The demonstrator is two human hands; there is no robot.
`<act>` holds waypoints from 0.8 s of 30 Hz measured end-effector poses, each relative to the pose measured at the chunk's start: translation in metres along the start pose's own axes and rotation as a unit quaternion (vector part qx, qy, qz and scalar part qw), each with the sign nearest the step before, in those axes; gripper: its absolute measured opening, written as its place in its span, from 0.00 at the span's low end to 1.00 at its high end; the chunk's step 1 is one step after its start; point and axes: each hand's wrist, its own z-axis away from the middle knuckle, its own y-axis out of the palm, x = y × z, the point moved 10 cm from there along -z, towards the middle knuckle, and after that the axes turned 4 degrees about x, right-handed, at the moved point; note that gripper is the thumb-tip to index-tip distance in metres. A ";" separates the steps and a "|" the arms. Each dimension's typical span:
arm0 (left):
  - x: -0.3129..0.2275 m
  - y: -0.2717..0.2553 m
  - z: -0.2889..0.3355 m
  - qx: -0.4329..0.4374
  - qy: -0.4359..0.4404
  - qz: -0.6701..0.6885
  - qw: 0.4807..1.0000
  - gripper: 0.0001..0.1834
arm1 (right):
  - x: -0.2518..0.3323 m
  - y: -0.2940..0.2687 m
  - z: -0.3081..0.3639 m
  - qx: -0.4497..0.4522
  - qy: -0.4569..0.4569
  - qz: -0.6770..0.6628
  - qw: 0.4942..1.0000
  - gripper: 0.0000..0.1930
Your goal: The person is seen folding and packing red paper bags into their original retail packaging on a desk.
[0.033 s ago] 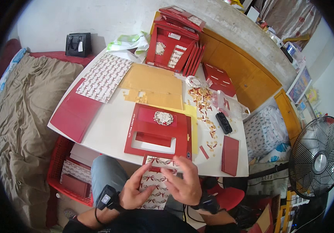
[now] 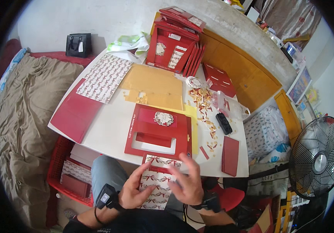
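spreading loosely open, fingers of left hand (image 2: 132,191) and right hand (image 2: 188,182) touching patterned card (image 2: 157,182)

Your right hand (image 2: 188,182) is motion-blurred and covers the right part of the white card printed with red bows (image 2: 155,185), so you cannot tell how its fingers grip it. Your left hand (image 2: 133,191) hides the card's lower left corner. The red plastic crate (image 2: 60,171) is partly hidden under the white table's (image 2: 108,132) near edge. The scattered red and gold paper scraps (image 2: 205,112) near the table's right edge are too small to make out.
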 end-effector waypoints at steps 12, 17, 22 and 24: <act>0.051 0.051 -0.016 0.096 -0.123 0.528 0.835 0.47 | -0.058 0.049 -0.031 0.156 0.044 -0.540 0.826 0.25; 0.089 0.032 0.005 0.082 -0.177 0.227 0.954 0.33 | -0.079 0.064 -0.020 0.193 0.239 -0.484 0.819 0.10; 0.051 0.013 0.008 -0.053 -0.131 0.294 0.945 0.30 | -0.085 0.063 -0.013 0.223 0.285 -0.377 0.853 0.10; 0.045 0.017 0.010 -0.039 -0.111 0.208 0.971 0.32 | -0.079 0.064 -0.013 0.233 0.263 -0.323 0.879 0.10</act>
